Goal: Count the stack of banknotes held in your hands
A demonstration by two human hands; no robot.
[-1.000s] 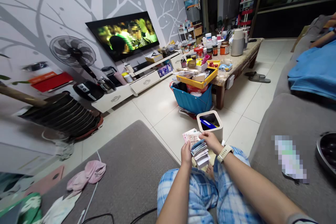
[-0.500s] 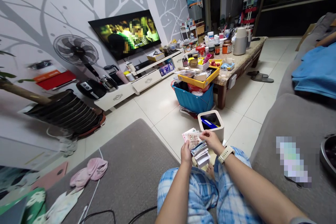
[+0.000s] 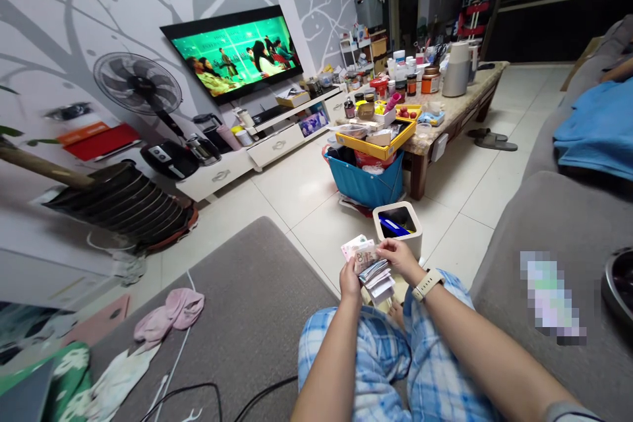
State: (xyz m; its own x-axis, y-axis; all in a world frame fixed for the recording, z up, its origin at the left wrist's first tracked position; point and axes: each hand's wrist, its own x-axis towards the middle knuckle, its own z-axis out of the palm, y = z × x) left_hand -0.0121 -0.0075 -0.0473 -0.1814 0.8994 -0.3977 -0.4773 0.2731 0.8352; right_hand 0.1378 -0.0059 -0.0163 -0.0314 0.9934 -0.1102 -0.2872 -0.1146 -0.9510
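Note:
A folded stack of banknotes (image 3: 378, 279) is gripped in my left hand (image 3: 351, 280), its lower ends fanned toward my knees. The upper notes (image 3: 357, 247) stand out above the fold, with a brownish 20 note (image 3: 366, 257) in front. My right hand (image 3: 398, 257), with a pale watch at the wrist, pinches the right edge of that 20 note between thumb and fingers. Both hands are above my knees in blue checked trousers (image 3: 353, 356). Just beyond them stands a cream open bin (image 3: 417, 245) with something blue inside.
A blue basket (image 3: 366, 178) with a yellow tray (image 3: 370, 150) on top stands by the crowded stone-topped table (image 3: 448, 120). Pink cloth (image 3: 171, 316) and black cables (image 3: 217, 389) lie on the grey sofa (image 3: 247, 303) at left. A metal bowl (image 3: 618, 290) sits at right.
The view has shifted slightly, and the television picture has changed. My hands keep nearly the same hold on the banknotes, with the right still at the 20 note's edge.

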